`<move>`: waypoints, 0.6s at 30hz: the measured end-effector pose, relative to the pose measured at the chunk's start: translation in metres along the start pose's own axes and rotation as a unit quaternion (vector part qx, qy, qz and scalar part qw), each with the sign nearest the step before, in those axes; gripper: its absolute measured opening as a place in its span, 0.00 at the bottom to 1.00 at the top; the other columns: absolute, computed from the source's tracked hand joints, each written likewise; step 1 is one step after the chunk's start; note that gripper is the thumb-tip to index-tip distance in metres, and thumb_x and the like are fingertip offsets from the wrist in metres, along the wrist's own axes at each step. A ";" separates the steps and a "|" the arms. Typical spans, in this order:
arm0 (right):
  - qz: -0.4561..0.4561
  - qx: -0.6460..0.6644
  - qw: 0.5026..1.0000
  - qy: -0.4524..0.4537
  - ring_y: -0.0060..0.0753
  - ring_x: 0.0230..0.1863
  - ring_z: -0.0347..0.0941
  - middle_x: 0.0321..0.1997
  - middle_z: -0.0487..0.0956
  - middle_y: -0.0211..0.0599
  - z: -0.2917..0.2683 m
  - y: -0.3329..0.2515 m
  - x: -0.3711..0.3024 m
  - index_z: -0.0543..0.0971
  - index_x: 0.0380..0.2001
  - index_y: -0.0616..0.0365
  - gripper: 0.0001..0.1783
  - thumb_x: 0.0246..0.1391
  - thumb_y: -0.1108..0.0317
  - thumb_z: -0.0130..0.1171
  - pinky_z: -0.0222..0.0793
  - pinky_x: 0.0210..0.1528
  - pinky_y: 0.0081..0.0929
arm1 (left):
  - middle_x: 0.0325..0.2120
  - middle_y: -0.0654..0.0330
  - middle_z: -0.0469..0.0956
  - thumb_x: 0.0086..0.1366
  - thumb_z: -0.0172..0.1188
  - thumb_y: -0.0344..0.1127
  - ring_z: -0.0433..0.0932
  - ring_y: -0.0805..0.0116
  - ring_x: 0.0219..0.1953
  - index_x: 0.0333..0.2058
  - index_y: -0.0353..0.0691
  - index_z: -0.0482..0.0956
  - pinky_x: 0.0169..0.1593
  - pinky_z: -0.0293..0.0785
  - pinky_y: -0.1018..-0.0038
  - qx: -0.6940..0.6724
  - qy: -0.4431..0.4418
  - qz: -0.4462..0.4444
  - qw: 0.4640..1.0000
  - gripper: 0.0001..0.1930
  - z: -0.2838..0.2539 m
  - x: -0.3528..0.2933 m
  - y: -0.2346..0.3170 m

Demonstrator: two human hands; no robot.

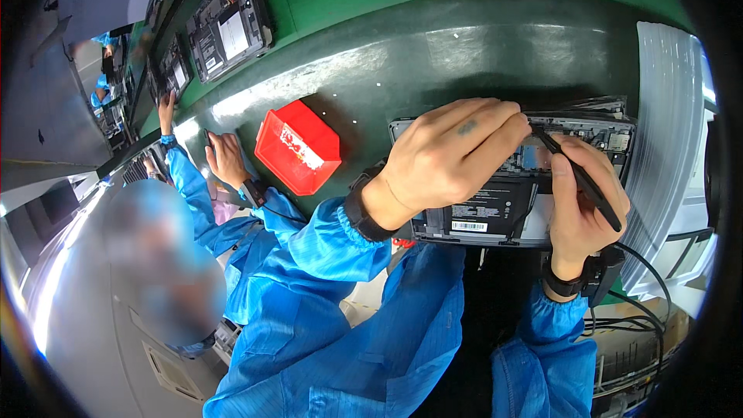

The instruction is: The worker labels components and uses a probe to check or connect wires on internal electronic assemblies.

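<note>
An opened laptop base (611, 138) lies in front of me, its inner boards and black battery (495, 205) exposed. My right hand (582, 201) grips slim black tweezers (582, 174), whose tip points up and left toward the laptop's far part. Over the laptop's left and middle, my left hand (457, 151) has its fingers bent and pressed together, their tips close to the tweezers' tip. What those fingertips hold, if anything, is hidden.
A red plastic bin (298, 149) stands to the left on the dark green bench (371, 93). Clear plastic trays (665, 124) are stacked at the right. More opened laptop bases (230, 27) lie at the far left, where a blue-sleeved co-worker's hands (226, 161) rest. Black cables (646, 317) hang at lower right.
</note>
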State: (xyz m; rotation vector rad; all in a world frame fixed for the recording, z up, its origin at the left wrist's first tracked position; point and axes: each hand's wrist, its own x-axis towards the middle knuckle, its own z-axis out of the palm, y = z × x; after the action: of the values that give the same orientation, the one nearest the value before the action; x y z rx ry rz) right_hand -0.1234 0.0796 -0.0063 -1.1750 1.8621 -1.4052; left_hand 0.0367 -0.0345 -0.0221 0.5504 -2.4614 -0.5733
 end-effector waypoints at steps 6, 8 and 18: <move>-0.020 -0.010 1.000 -0.012 0.41 0.40 0.83 0.37 0.84 0.54 -0.002 -0.002 0.000 0.82 0.36 0.71 0.11 0.47 0.84 0.67 0.78 0.43 0.28 | 0.34 0.53 0.83 0.49 0.71 0.23 0.84 0.60 0.34 0.34 0.30 0.82 0.37 0.84 0.71 -0.010 0.006 -0.005 1.000 0.12 0.001 0.000 -0.001; -0.015 -0.001 1.000 -0.001 0.41 0.40 0.84 0.37 0.84 0.53 -0.001 0.001 -0.002 0.82 0.36 0.71 0.11 0.47 0.84 0.67 0.79 0.43 0.28 | 0.34 0.52 0.83 0.48 0.72 0.23 0.85 0.59 0.34 0.33 0.30 0.82 0.37 0.84 0.70 -0.032 0.005 -0.015 0.999 0.12 0.002 0.000 0.000; -0.009 0.007 1.000 0.002 0.40 0.39 0.84 0.37 0.85 0.52 0.001 0.001 -0.001 0.82 0.36 0.70 0.11 0.47 0.83 0.67 0.79 0.41 0.26 | 0.34 0.52 0.83 0.48 0.72 0.23 0.85 0.59 0.34 0.34 0.30 0.83 0.37 0.84 0.70 -0.036 0.009 -0.022 0.999 0.12 0.000 0.000 0.001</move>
State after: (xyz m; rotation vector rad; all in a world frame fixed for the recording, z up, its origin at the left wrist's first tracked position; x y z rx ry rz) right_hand -0.1223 0.0805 -0.0076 -1.1858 1.8470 -1.4294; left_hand 0.0366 -0.0336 -0.0224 0.5797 -2.4073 -0.6682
